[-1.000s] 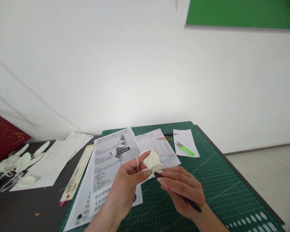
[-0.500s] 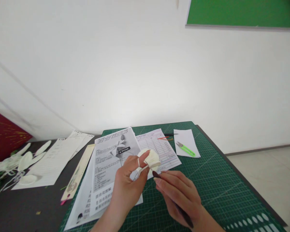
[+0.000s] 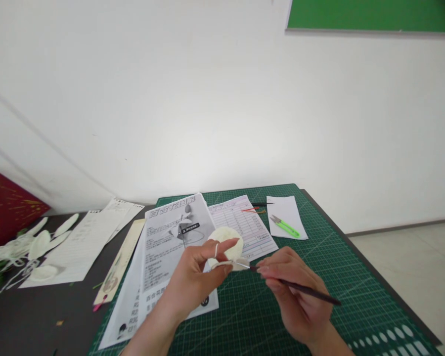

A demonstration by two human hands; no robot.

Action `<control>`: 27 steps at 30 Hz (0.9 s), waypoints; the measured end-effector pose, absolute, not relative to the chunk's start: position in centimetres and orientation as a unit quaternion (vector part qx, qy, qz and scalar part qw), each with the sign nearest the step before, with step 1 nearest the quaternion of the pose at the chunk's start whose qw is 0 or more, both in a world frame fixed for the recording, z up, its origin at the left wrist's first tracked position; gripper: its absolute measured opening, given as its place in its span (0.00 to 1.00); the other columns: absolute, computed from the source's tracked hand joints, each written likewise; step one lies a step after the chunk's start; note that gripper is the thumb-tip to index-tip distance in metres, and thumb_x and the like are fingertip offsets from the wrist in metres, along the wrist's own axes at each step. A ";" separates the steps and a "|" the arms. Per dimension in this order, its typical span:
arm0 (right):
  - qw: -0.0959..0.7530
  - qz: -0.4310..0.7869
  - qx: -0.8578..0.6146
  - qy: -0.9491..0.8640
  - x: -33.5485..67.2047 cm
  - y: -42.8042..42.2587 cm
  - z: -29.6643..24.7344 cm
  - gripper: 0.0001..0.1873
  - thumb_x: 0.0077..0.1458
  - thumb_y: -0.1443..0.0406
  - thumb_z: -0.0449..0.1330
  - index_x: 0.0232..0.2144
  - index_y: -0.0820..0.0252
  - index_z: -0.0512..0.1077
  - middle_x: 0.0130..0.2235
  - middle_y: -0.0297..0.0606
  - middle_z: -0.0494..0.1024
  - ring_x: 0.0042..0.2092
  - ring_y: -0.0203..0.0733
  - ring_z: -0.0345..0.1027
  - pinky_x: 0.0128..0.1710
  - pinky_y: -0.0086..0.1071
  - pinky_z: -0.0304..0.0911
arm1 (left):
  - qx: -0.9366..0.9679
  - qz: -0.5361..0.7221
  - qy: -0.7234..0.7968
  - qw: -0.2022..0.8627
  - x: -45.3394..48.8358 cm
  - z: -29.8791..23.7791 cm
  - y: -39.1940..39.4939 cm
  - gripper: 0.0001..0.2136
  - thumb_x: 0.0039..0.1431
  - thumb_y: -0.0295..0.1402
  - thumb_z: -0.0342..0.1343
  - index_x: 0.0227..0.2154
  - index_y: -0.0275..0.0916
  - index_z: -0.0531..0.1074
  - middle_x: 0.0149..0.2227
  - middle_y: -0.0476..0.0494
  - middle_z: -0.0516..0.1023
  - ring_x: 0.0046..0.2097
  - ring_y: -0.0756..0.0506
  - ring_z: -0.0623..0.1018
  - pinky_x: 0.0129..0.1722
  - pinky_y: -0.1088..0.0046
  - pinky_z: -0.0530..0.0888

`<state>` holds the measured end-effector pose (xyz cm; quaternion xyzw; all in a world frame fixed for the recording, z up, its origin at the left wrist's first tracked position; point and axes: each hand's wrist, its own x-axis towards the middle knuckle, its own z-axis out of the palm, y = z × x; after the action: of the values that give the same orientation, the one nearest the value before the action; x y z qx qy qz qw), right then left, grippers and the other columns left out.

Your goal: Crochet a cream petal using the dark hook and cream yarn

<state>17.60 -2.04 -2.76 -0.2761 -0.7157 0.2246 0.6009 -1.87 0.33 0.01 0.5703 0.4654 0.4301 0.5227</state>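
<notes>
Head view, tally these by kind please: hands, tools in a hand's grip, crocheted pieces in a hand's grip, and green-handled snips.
Hands, left hand and right hand: 2
Held tools, the dark-handled hook: 1
Held pieces, the white crocheted piece: 1
Green-handled snips: 1
Total: 5

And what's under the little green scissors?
A white sheet of paper, lying on the green mat. The patch directly beneath the scissors is covered, so I can't see it.

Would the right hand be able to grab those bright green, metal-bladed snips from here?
Probably yes: nothing covers the snips on the white rectangular paper beyond the right hand, though it grips a slim, dark-handled metal tool.
</notes>
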 end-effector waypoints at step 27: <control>0.633 0.670 -0.331 -0.200 14.2 0.0 -3.6 0.10 0.41 0.65 0.72 0.25 0.64 0.77 0.24 0.33 0.78 0.22 0.27 0.65 0.24 0.20 0.65 | 0.537 0.428 0.444 0.575 -1.2 -1.2 -0.1 0.18 0.47 0.26 0.62 0.42 0.49 0.79 0.30 0.51 0.71 0.40 0.45 0.72 0.48 0.66 0.65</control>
<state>14.17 -0.02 -3.61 -0.3315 -0.1997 0.6703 0.6332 -1.16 -0.07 -1.16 0.5371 0.4445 0.4279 0.5753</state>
